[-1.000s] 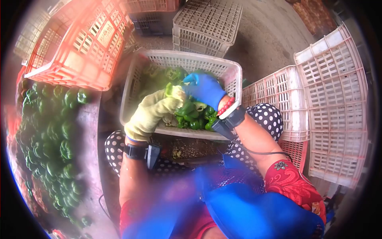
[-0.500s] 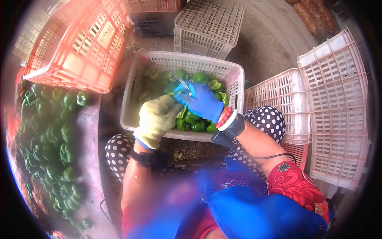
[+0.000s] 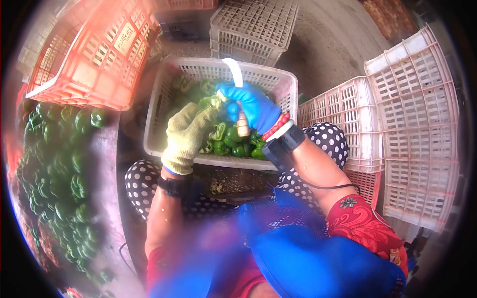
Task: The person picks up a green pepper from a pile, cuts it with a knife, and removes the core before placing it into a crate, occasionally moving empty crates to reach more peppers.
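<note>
My left hand (image 3: 185, 133), in a pale yellow knitted glove, is closed on a green bell pepper (image 3: 210, 102) with some pale inner flesh showing. Its fingers hide part of the pepper. A blue glove covers my right hand (image 3: 257, 107), which grips a curved-blade knife (image 3: 234, 73). The bright blade points up and away, and the wooden handle sticks out below the fist. Both hands meet above a white plastic crate (image 3: 292, 102) between my knees. Inside it lie several green bell peppers (image 3: 231, 141), some cut open.
On the left, many whole green peppers (image 3: 59, 169) are heaped beside a pale ledge (image 3: 103, 164). An orange crate (image 3: 117, 69) stands tilted above them. Beyond my crate is an upturned grey crate (image 3: 253, 25). White crates (image 3: 417, 129) stand to my right.
My right hand has turned, so the knife blade now points up and its wooden handle shows. Pale pepper flesh has come into view between the hands. The whole view has shifted slightly.
</note>
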